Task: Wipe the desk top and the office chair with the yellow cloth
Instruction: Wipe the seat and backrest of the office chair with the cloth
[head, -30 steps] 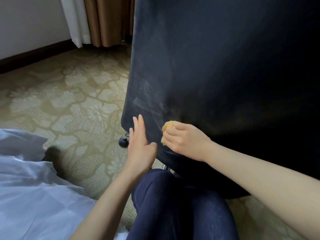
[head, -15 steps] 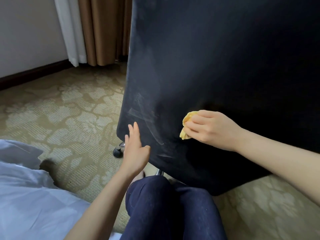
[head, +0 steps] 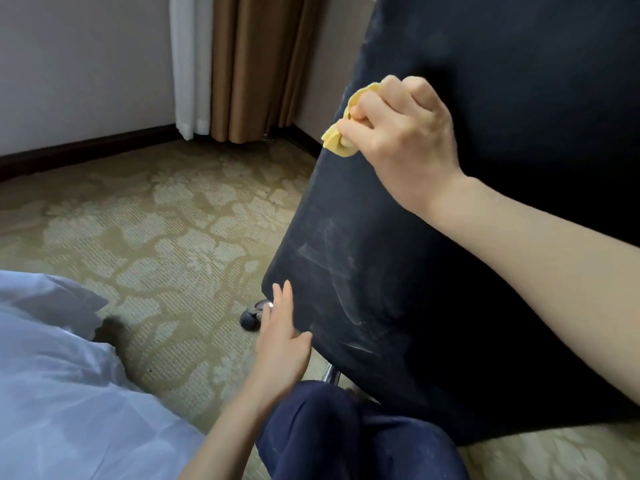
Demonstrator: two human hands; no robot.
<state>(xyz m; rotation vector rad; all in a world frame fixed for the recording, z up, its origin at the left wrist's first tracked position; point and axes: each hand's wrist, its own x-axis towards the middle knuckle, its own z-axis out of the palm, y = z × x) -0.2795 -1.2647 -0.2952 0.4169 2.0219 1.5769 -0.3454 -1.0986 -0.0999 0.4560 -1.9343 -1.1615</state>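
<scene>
Currently right hand (head: 405, 140) grips crumpled yellow cloth (head: 337, 143) against dark navy fabric chair back (head: 502, 81); left hand (head: 280, 344) grip wide, touching chair edge.

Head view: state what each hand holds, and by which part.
The right hand grips the yellow cloth, bunched inside its curled fingers. The left hand holds nothing, open beside the lower corner of the office chair.

Crumpled yellow cloth (head: 341, 140) pressed against dark, dust-streaked office chair (head: 433, 271) back edge
</scene>
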